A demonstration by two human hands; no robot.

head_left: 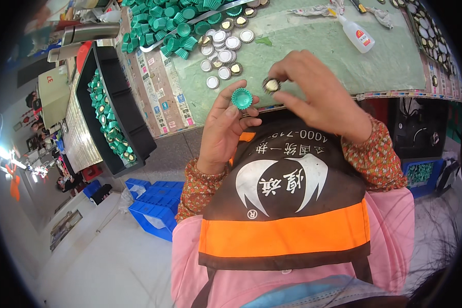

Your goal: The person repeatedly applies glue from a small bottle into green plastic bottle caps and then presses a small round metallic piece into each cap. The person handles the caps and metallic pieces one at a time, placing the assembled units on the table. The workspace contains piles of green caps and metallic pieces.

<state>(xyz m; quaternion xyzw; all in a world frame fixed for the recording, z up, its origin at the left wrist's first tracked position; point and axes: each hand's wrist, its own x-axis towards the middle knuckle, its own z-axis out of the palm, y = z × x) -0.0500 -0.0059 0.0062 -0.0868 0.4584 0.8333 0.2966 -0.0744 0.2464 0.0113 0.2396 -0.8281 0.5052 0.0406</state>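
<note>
My left hand holds a green ribbed plastic cap between thumb and fingertips, its open side up. My right hand pinches a small round silver and gold metal disc just to the right of the cap, a short gap apart. Both hands hover at the near edge of the green work mat. On the mat behind lie several silver discs and a heap of green caps.
A black tray with assembled green caps stands at the left of the table. A white glue bottle lies on the mat at the back right. Blue crates sit on the floor. A rack of discs lines the right edge.
</note>
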